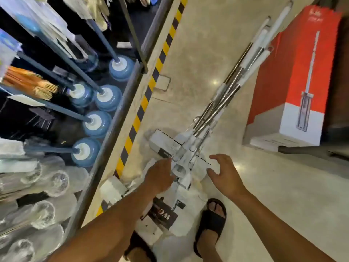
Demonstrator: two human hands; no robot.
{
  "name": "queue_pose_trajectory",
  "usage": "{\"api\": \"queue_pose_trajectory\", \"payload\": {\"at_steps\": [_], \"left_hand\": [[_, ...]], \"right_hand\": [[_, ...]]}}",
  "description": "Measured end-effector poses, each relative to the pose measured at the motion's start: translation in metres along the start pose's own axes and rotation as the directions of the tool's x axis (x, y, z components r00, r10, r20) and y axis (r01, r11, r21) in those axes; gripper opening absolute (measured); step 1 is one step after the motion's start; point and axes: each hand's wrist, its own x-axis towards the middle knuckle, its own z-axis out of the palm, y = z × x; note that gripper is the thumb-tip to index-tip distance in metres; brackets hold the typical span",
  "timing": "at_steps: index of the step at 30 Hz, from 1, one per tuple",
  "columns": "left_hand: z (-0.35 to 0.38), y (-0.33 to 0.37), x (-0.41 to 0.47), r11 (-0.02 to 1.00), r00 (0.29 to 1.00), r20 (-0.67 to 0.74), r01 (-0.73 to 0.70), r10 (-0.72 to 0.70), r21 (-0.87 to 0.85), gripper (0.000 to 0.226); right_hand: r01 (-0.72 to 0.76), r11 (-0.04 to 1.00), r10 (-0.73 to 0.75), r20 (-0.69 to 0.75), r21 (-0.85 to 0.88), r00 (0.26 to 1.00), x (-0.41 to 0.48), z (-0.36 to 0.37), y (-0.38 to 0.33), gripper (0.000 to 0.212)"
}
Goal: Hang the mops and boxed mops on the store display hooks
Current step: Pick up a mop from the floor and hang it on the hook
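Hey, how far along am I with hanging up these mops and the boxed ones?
Done, apparently: several blue-headed poles already hang in the display on the left. In hand: your left hand touches the white mop bundle lying on the floor, and your right hand is open beside it; nothing is lifted. Left: that whole bundle and the red boxed mop standing at the right.

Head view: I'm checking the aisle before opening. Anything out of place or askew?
Yes. A bundle of mops lies on the floor instead of on hooks, handles splayed and crossing, heads piled unevenly by the person's feet. The red box stands upright.
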Motion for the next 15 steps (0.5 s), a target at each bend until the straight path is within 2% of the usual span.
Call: {"api": "queue_pose_trajectory", "payload": {"at_steps": [4, 7, 9, 15], "left_hand": [[0.011, -0.010, 0.063, 0.989, 0.997, 0.066, 0.053, -0.044, -0.135, 0.080], [0.030, -0.020, 0.100, 0.957, 0.978, 0.188, 0.133, -0.086, -0.257, 0.083], [0.042, -0.029, 0.113, 0.956, 0.967, 0.243, 0.143, -0.079, -0.258, 0.080], [0.054, -0.042, 0.110, 0.975, 0.977, 0.211, 0.051, -0.004, -0.218, 0.068]], "right_hand": [[-0.045, 0.999, 0.045, -0.014, -0.004, 0.999, 0.027, 0.025, 0.031, 0.042], [-0.057, 0.998, 0.057, -0.022, 0.005, 0.998, 0.045, 0.042, 0.054, 0.040], [-0.066, 0.998, 0.066, -0.010, -0.014, 0.998, 0.054, 0.049, 0.064, 0.041], [-0.109, 0.992, 0.108, 0.008, 0.056, 0.994, 0.056, 0.061, 0.060, 0.040]]}}
